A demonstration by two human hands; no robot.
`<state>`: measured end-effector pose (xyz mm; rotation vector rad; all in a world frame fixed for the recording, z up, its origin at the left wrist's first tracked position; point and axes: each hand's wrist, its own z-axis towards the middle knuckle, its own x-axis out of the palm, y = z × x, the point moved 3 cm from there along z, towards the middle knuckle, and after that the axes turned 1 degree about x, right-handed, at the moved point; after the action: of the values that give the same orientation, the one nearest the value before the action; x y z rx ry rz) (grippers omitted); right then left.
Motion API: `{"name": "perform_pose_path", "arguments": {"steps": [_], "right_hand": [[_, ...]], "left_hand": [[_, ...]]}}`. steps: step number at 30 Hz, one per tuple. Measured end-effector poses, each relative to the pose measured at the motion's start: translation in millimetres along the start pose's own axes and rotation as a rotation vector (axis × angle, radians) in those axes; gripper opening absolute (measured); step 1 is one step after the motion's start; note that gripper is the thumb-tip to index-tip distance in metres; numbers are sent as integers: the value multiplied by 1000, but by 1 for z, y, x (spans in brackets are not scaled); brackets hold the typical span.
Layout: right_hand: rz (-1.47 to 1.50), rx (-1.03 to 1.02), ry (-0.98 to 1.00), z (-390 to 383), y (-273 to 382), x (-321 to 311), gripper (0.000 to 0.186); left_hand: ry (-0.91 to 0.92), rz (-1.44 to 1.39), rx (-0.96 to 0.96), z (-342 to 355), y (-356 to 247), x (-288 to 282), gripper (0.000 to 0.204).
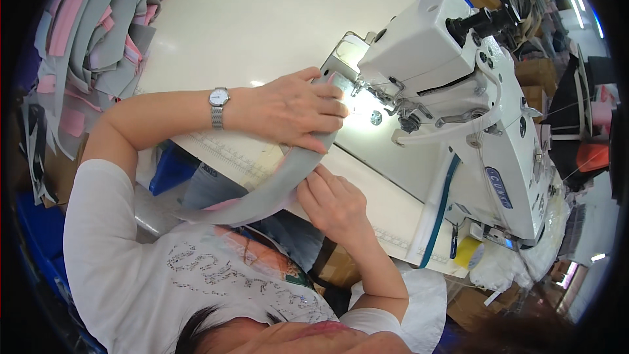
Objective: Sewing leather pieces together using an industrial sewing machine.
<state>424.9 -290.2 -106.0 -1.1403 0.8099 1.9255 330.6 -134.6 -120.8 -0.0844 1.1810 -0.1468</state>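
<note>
A long curved grey fabric strip (pixel 282 183) with a pink underside runs from the sewing machine's lit needle area down to my lap. My left hand (pixel 298 110) lies on its upper end, fingers spread and pressing it to the machine bed beside the presser foot. Lower down, my right hand (pixel 334 203) has its fingers closed on the strip's right edge at the table's front. The white sewing machine (pixel 452 92) stands to the right, its lamp shining on the metal plate by my left fingertips. Glare washes out the exact needle point.
Many grey and pink cut pieces (pixel 98 33) are heaped at the table's far left. A measuring tape (pixel 229 157) runs along the table's front edge. A roll of yellow tape (pixel 468 253) and small scissors (pixel 453 241) sit near the machine's base. A blue bin (pixel 173 169) stands below.
</note>
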Motion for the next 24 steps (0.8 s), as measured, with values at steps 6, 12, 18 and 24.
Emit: {"name": "perform_pose_path", "arguments": {"steps": [6,12,18,24], "right_hand": [[20,38,-41,1,-12,5,21],[55,105,-40,6,-18,5,19],[46,161,-36,5,-18,3,23],[79,334,-48,-10,3,13,30]], "left_hand": [[-89,83,73,5,6,2,31],[-168,9,46,-2,3,8,26],[-62,-211,-417,-57,-82,-36,46],[-156,-163,-668,-75,-125,-33,30]]}}
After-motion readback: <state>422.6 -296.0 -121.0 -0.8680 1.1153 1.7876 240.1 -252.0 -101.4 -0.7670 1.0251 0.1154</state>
